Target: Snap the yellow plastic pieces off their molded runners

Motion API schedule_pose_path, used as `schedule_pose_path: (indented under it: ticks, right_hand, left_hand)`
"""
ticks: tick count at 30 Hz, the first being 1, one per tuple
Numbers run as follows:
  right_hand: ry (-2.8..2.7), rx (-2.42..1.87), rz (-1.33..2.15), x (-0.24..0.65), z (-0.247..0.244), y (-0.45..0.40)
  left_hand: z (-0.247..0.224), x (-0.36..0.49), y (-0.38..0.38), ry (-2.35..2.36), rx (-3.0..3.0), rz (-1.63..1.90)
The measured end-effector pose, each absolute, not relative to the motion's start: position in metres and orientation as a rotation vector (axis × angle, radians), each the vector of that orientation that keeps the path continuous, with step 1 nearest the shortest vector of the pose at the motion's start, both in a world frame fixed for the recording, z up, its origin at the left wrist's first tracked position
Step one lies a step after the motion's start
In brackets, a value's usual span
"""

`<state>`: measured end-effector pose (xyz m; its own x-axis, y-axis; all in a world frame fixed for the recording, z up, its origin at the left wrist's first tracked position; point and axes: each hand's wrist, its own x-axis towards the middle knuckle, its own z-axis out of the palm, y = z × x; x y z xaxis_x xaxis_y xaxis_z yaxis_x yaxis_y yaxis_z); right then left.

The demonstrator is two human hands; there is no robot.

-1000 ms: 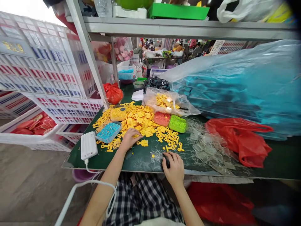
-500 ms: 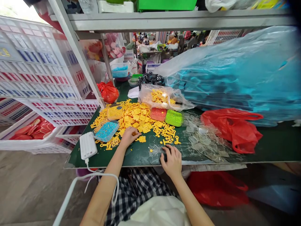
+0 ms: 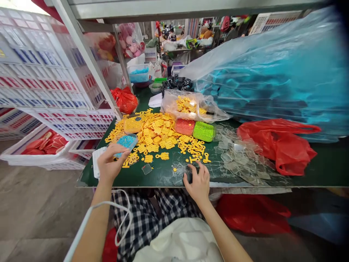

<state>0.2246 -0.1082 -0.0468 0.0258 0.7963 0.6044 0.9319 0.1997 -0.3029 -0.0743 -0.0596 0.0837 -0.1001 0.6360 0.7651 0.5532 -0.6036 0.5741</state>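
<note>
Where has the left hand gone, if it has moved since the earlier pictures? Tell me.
Yes, it has moved left: judged against the white power bank, the left hand was clear to its right and now partly covers it.

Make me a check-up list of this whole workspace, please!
Surface: green tabletop, pale marks near the front edge.
Things: left hand at the blue bead tub; right hand near a yellow ball; heaped yellow pieces.
Clutter: clear squares, crumpled red bag.
Hands: left fingers bent, grip unclear; right fingers curled, spread.
Cables: white cable crossing the left forearm.
Surroundings: white crates left; big bag of blue stuff behind, right.
</note>
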Motion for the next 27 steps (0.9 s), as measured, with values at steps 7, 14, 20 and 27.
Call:
schedule_pose_path:
  ticks: [7, 14, 20, 27]
  right_hand:
    - [-1.856, -1.561, -0.233, 0.228, -0.044, -0.108]
    - [-1.905, -1.5, -0.088, 0.235, -0.042, -0.106]
    - [-1.939, -1.472, -0.243, 0.232, -0.039, -0.099]
    - [-1.934, -1.485, -0.418, 0.23, -0.039, -0.096]
  left_hand:
    - [0.033, -0.095, -0.116, 1.882, 1.635, 1.817]
    - [0.011, -0.078, -0.099, 1.953, 1.764, 1.454]
    - [0.015, -0.078, -0.072, 2.021, 1.818, 1.406]
    - [0.022, -0.085, -0.05, 2.131, 1.825, 1.364]
